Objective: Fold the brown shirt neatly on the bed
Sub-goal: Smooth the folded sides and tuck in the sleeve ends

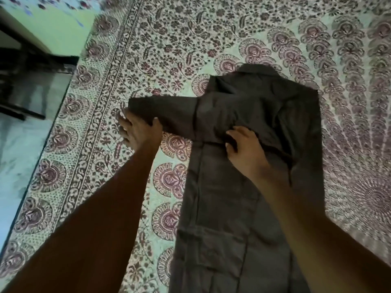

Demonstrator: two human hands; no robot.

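The brown shirt [243, 166] lies lengthwise on the bed, collar at the far end, its right side folded in over the body. One sleeve [165, 111] sticks out to the left. My left hand [137, 130] grips the lower edge of that sleeve near its cuff. My right hand [245, 146] pinches the fabric at the armpit, where the sleeve joins the body. A patch pocket shows on the shirt's near part.
The bedspread [211, 28] is pale green with a dense purple floral print. The bed's left edge [40, 161] runs diagonally, with a light floor [14, 149] beyond it. Dark furniture [25, 77] stands at the upper left.
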